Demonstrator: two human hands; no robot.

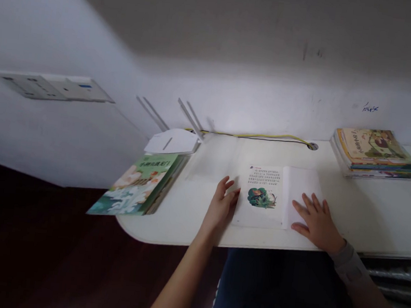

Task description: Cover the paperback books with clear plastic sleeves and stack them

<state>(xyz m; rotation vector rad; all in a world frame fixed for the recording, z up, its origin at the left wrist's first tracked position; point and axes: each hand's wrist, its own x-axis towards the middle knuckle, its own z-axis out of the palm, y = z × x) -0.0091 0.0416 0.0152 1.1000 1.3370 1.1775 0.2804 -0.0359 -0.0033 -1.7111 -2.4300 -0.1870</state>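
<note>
An open book [261, 217] lies on the white desk in front of me. Its left page carries lines of text above a picture of green plants; the right side is a narrower blank white sheet or flap. My left hand [225, 199] rests at the book's left edge, fingers apart, with the fingertips near or touching the page edge. Spread over the blank right side is my right hand [317, 223], its fingers lying flat on the paper. Neither hand grips anything that I can see.
On the left, a stack of books with a green cover [141, 181] overhangs the desk edge beside a white router [172, 142] with antennas. Another book stack [376, 151] stands at the back right. A yellow cable [265, 136] runs along the wall to a desk hole [313, 146].
</note>
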